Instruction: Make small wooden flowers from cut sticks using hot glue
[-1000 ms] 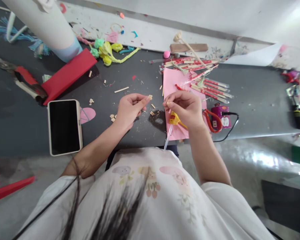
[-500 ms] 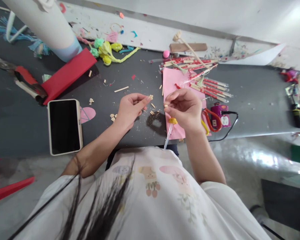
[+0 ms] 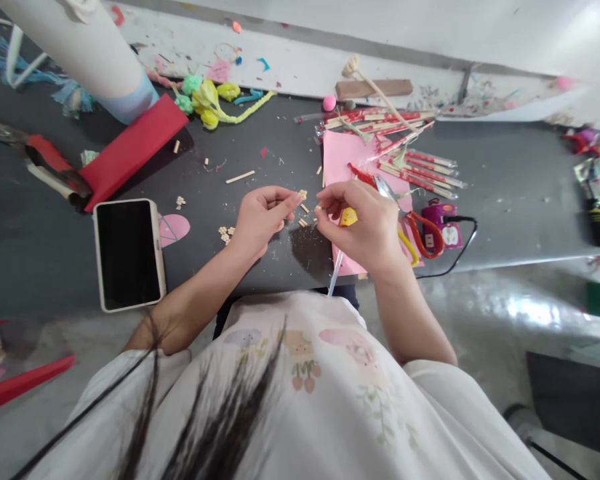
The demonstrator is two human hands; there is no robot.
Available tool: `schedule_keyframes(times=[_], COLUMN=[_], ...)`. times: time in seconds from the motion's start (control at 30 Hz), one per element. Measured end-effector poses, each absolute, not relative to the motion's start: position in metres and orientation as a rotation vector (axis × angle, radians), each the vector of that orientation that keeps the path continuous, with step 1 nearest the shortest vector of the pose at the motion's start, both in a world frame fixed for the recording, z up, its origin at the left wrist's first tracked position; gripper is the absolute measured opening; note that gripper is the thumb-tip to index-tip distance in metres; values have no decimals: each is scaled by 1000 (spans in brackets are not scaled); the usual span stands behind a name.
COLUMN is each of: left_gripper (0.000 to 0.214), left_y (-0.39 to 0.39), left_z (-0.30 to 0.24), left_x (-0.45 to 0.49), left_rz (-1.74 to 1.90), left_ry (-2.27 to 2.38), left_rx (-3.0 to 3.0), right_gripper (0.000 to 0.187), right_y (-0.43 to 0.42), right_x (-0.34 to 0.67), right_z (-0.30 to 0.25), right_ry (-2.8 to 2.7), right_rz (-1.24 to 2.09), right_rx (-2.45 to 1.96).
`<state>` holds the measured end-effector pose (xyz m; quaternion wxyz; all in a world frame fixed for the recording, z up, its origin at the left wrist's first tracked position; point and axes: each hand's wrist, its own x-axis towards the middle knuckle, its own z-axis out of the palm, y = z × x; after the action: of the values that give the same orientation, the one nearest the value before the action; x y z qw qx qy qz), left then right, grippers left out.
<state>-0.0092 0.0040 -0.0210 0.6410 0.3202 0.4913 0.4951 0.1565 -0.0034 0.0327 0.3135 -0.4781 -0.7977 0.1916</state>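
Between thumb and forefinger, my left hand pinches a small cluster of wooden pieces. Opposite it, my right hand pinches a short wooden bit a little way from the cluster. Below my right hand are a glue gun's yellow tip, a pink sheet and pliers or scissors with a red-orange handle, partly hidden. Short stick pieces lie on the dark table between my hands. More wooden clusters rest beside my left wrist.
A phone and a pink paper oval lie at left, near a red box and cutting pliers. Red-and-white wrapped sticks lie at right, with a purple device and its cable. A tall bottle stands behind.
My right hand has moved left, bringing its wooden bit closer to the cluster in my left hand. The left hand stays almost where it was. More of the metal tool's blades shows.
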Motion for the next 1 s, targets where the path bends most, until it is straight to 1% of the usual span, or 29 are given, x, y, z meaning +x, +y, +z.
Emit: schedule_keyframes(times=[0.07,0.17,0.27,0.37,0.53,0.73,1.0], left_gripper=[28,30,28,25,21,21,25], left_y=[4,3,3,3,4,4,4], left_z=[-21,-19,-17,-16,-17,-18,-14], left_x=[-9,-8,-8,-9,-11,-11,-11], left_rz=[1117,1111,1109,1076,1024,1007,980], left_ry=[1122,1101,1064,1034,977,928,945], left_rx=[737,736,708,688,649,629,638], right_gripper=[15,13,10,9,10,5,7], right_y=[-2,1,5,7,5,3,3], right_x=[157,158,157,153,146,145,143], right_z=[30,22,11,3,-5,-12,-12], right_ry=[-2082,-1922,-1709,-1597,-1515,-1479,-1542], right_rz=[539,696,812,846,856,885,755], right_rx=[-1247,-1231,-1209,-1220,-1213,-1199,-1234])
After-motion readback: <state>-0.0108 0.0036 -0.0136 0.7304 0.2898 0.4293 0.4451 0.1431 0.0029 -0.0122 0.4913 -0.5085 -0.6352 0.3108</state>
